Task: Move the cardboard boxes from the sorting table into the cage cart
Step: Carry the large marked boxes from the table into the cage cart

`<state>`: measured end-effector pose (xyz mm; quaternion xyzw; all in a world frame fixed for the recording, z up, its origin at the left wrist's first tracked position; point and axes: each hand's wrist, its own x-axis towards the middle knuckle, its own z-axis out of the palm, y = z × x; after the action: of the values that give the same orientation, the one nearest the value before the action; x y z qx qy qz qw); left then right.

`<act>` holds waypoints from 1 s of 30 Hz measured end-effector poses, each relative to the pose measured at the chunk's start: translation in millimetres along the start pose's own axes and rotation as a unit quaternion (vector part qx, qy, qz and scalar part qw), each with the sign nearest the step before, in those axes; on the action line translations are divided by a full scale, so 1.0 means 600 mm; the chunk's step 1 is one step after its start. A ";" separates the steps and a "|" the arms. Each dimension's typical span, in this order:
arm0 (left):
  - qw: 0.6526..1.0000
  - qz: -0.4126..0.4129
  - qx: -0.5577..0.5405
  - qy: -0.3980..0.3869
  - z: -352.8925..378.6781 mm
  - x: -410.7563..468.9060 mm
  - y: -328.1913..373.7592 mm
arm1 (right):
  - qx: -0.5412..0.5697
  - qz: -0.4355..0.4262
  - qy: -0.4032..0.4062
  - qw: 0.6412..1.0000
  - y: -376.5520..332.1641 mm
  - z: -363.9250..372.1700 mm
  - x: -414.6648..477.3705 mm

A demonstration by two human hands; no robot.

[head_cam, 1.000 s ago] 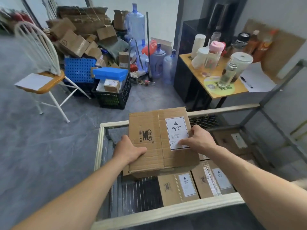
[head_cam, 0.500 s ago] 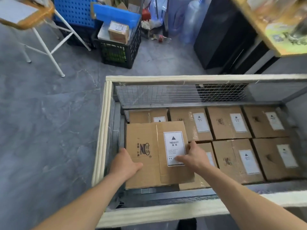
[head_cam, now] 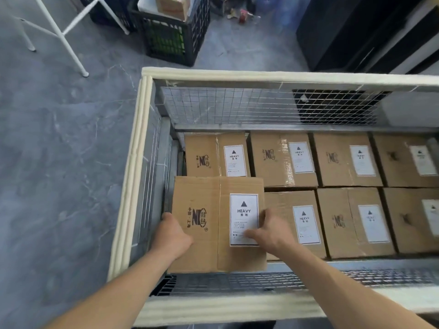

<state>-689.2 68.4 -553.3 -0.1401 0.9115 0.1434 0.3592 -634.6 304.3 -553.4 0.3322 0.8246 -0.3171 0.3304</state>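
Note:
I hold a brown cardboard box (head_cam: 206,200) with a white HEAVY label inside the near left corner of the cage cart (head_cam: 237,76). My left hand (head_cam: 173,236) grips the box's left edge. On its right side my right hand (head_cam: 273,231) holds it, thumb on the label and fingers curled over the right edge. Several identical boxes (head_cam: 285,160) lie in two rows on the cart floor behind and to the right. The held box overlaps the near-row box beside it; whether it rests on the floor is hidden.
The cart has wire mesh walls (head_cam: 237,108) and padded cream rims. A black plastic crate (head_cam: 171,39) and white chair legs (head_cam: 69,41) stand on the grey floor beyond it. A black cabinet (head_cam: 356,32) is at the back right.
Both hands have lowered the box from above the cart's rim down into its near left corner. My view has tilted downward into the cart.

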 end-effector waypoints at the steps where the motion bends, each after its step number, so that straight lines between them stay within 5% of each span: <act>1: 1.000 0.001 0.003 0.005 0.000 -0.002 -0.001 | -0.008 -0.001 -0.003 1.000 0.001 0.000 -0.001; 30: 0.999 0.014 -0.031 0.009 -0.043 0.010 0.033 | -0.067 -0.055 0.006 0.996 -0.057 -0.064 0.033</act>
<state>-716.2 76.2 -536.3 -0.1398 0.9118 0.1749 0.3442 -684.6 319.8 -535.6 0.2654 0.8629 -0.2771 0.3289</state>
